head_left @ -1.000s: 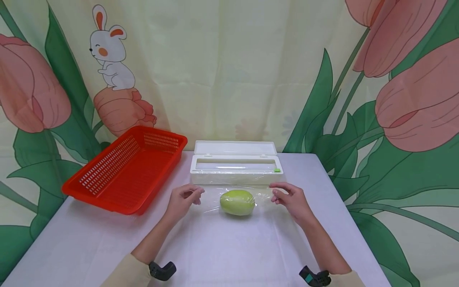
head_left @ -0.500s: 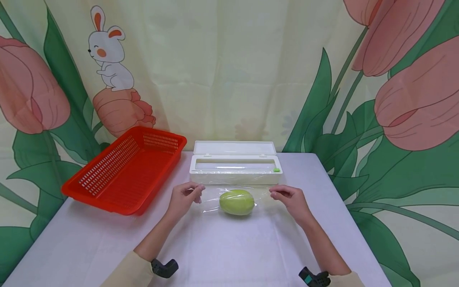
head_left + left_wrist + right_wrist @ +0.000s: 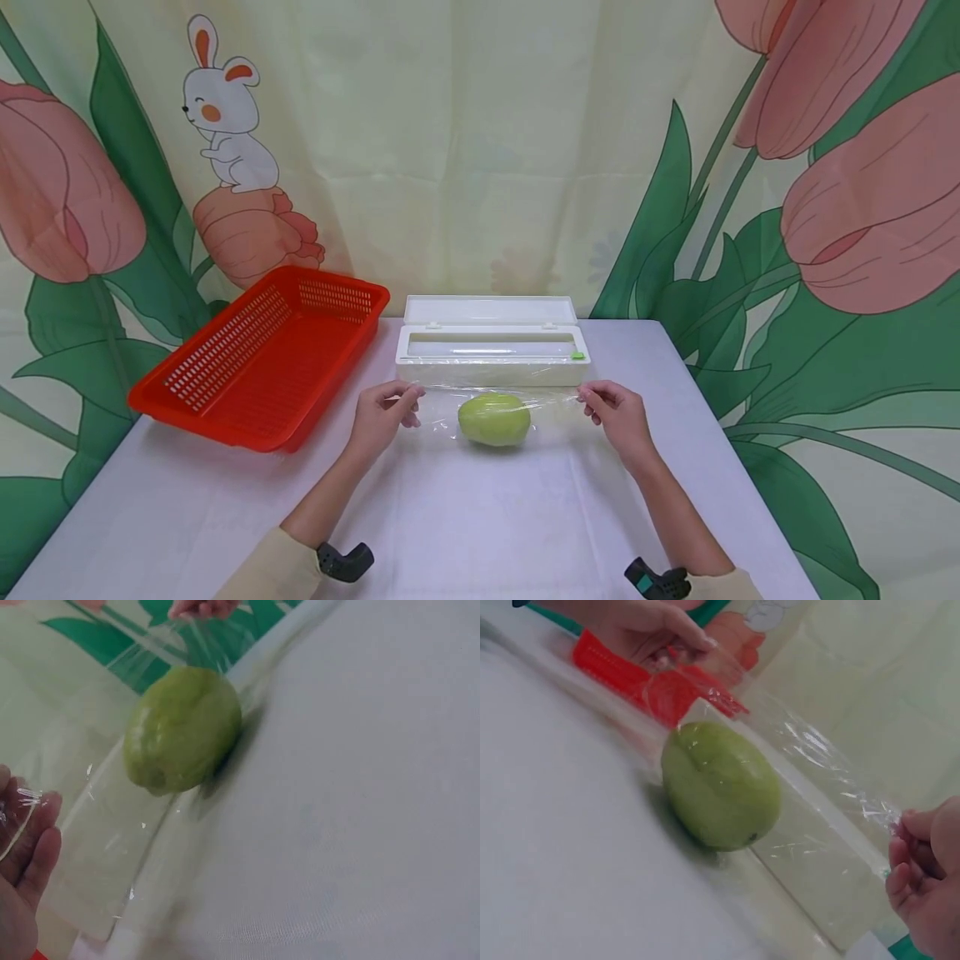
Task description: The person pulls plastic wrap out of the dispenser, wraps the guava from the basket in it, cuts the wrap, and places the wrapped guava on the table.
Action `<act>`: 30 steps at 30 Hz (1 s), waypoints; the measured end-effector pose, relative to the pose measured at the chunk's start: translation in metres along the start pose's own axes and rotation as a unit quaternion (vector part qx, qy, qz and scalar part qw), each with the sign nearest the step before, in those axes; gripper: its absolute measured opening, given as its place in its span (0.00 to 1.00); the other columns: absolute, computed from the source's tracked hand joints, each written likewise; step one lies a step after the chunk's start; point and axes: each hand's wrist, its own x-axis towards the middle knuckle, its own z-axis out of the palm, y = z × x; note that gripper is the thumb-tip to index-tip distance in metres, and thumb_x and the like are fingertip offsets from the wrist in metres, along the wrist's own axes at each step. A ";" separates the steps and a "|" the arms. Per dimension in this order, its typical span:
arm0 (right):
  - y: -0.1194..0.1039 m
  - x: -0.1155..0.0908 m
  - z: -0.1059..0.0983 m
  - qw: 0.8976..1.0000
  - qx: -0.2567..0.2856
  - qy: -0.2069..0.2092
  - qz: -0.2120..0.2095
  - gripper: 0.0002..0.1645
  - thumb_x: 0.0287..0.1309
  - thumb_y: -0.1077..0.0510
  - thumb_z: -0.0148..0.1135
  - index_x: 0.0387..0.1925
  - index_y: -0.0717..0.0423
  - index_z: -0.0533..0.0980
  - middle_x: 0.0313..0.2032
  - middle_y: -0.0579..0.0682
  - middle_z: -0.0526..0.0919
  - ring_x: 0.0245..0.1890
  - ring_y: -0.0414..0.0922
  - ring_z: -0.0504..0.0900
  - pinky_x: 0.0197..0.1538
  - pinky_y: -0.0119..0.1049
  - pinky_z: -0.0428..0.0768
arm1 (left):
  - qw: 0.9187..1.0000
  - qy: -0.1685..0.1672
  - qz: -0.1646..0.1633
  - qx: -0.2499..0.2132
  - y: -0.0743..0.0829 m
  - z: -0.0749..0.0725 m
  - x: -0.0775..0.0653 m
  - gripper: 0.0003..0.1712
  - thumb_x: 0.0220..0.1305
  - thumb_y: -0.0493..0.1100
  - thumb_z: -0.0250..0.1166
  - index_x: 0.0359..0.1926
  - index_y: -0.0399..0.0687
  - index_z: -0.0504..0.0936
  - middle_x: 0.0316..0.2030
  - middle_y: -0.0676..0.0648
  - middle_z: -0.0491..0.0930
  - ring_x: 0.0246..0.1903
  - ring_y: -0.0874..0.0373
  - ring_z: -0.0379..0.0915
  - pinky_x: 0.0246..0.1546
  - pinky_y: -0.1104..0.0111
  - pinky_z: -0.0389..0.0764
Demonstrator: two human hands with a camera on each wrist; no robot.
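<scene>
A smooth green oval fruit (image 3: 494, 419) lies on its side on the white-covered table, with clear cling film (image 3: 817, 750) drawn around and over it. To the left of the fruit, my left hand (image 3: 378, 417) pinches one side of the film between thumb and fingers. My right hand (image 3: 617, 417) pinches the opposite side, and the film runs creased and taut between the two hands. Just behind the fruit stands a white cling film dispenser box (image 3: 493, 371), its lid raised and a roll visible inside. Film also clings to the box's front.
A red plastic basket (image 3: 258, 417) with slotted sides stands at the left, close to the left hand. A green slider (image 3: 577, 356) sits at the right of the dispenser's front edge. Behind the table (image 3: 495, 525) hangs a curtain printed with tulips and a rabbit.
My right hand has moved a little outward to the right and now pinches the film, pulling it tighter. The fruit has shifted slightly toward the dispenser. My left hand has hardly moved.
</scene>
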 end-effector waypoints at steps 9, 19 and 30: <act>-0.004 0.001 -0.004 1.000 0.004 0.011 -0.026 0.21 0.63 0.50 0.62 0.50 0.60 0.78 0.36 0.44 0.82 0.38 0.47 0.77 0.38 0.27 0.80 | 1.000 0.017 0.010 -0.005 0.003 0.001 0.000 0.13 0.63 0.46 0.66 0.39 0.40 0.86 0.24 0.43 0.77 0.18 0.54 0.80 0.26 0.69 0.84; -0.005 0.000 -0.009 0.994 -0.014 -0.052 -0.091 0.18 0.64 0.53 0.61 0.51 0.59 0.80 0.45 0.49 0.84 0.40 0.40 0.79 0.42 0.24 0.81 | 1.000 0.015 0.023 -0.014 0.006 0.002 0.001 0.12 0.63 0.44 0.66 0.38 0.36 0.85 0.24 0.42 0.77 0.17 0.55 0.78 0.26 0.71 0.83; -0.005 0.001 0.011 0.996 -0.013 -0.063 -0.057 0.14 0.65 0.55 0.60 0.42 0.65 0.78 0.37 0.49 0.82 0.38 0.40 0.79 0.42 0.27 0.81 | 1.000 0.006 0.004 -0.003 0.001 0.007 0.004 0.14 0.63 0.47 0.66 0.40 0.40 0.86 0.26 0.43 0.79 0.19 0.56 0.78 0.29 0.71 0.84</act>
